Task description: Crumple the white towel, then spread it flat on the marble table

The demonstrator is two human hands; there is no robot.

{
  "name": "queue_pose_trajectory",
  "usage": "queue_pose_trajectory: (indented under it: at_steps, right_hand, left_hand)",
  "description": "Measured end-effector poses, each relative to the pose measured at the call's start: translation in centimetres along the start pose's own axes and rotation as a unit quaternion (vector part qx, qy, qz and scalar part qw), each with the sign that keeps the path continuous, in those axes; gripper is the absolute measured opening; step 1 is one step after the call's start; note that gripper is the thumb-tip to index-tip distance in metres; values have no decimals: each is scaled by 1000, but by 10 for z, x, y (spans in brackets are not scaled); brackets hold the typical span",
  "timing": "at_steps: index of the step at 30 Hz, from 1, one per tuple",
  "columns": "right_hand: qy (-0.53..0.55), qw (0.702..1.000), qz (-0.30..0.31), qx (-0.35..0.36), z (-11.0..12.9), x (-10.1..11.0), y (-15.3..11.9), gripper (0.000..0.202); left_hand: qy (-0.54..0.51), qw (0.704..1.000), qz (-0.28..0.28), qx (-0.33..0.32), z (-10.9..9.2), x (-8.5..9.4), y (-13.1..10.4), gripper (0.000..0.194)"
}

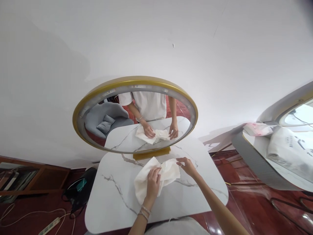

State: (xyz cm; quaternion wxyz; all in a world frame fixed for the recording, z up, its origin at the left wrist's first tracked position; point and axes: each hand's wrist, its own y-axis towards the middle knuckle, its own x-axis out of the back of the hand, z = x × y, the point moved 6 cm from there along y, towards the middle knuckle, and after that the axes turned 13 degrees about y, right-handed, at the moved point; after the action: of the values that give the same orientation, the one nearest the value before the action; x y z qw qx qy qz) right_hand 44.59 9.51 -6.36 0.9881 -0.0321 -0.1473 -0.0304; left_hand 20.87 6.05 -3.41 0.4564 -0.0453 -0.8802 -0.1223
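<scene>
Evidently both hands are at the white cloth (pixel 168 173), which lies rumpled on the marble-patterned table (pixel 107 205), just in front of the mirror (pixel 135 80); the left hand (pixel 153 178) rests over its bunched middle, fingers bent and close together, though I cannot tell whether they grip a fold; the right hand (pixel 187 165) is narrow at the fingertips, pinching the cloth's far right edge. Bracelets (pixel 143 212) circle the left wrist; the mirror reflects the 2 hands, the cloth and a grey chair (pixel 107 117); to the right, a 2nd table (pixel 254 163) carries a pink-and-white packet (pixel 258 129) and a printed white bag (pixel 288 150).
</scene>
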Motion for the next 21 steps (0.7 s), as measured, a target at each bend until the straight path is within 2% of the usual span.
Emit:
queue_pose_trajectory:
  at_steps: [5, 9, 12, 16, 18, 21]
  right_hand:
    - [24, 998, -36, -56, -8, 4, 5, 22]
    - [65, 993, -50, -85, -8, 9, 6, 28]
    - [110, 990, -29, -82, 1, 9, 3, 34]
    - [158, 985, -11, -73, 14, 9, 1, 37]
    - [173, 982, -21, -76, 19, 11, 0, 38]
    - [185, 979, -39, -80, 25, 18, -2, 39]
  left_hand:
    - [-13, 999, 31, -12, 0, 4, 2, 29]
    - [-6, 997, 79, 1, 7, 14, 18, 36]
    - [29, 987, 160, -10, 12, 17, 35, 40]
    - [107, 947, 283, -111, 8, 15, 47, 41]
    - [140, 934, 297, -144, 6, 18, 51, 31]
    - [156, 935, 275, -158, 6, 29, 56, 20]
